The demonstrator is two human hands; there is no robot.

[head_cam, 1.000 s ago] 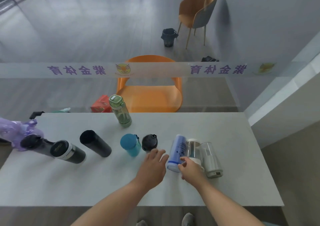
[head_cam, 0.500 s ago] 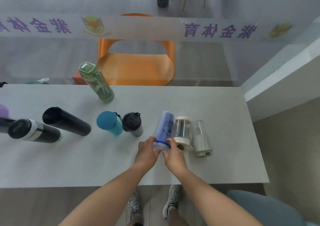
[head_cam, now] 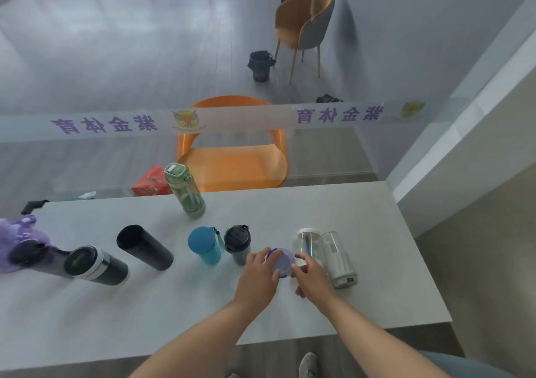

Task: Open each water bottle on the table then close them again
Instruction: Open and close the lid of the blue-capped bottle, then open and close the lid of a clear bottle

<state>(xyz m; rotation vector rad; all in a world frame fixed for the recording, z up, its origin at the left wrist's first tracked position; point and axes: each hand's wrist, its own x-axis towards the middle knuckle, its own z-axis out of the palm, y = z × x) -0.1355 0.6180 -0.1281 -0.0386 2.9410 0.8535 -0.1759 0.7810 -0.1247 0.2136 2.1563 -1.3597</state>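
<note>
Across a pale grey table (head_cam: pixel 290 209), both hands clamp an upright lilac plastic bottle (head_cam: pixel 282 263), left hand (head_cam: pixel 259 280) and right hand (head_cam: pixel 311 279) flanking its upward-facing cap equally.

orange chair (head_cam: pixel 232 163); tan chair (head_cam: pixel 304 21), bin (head_cam: pixel 260 65); red box (head_cam: pixel 152 182)

— What changed with the blue bottle (head_cam: pixel 282 263)?
— It lay on its side a second ago; it was stood upright, its round top facing the camera.
— And the hands?
— The left hand (head_cam: pixel 259 276) moved from beside it to grip its left flank. The right hand (head_cam: pixel 311 276) shifted to pinch its right rim.
</note>
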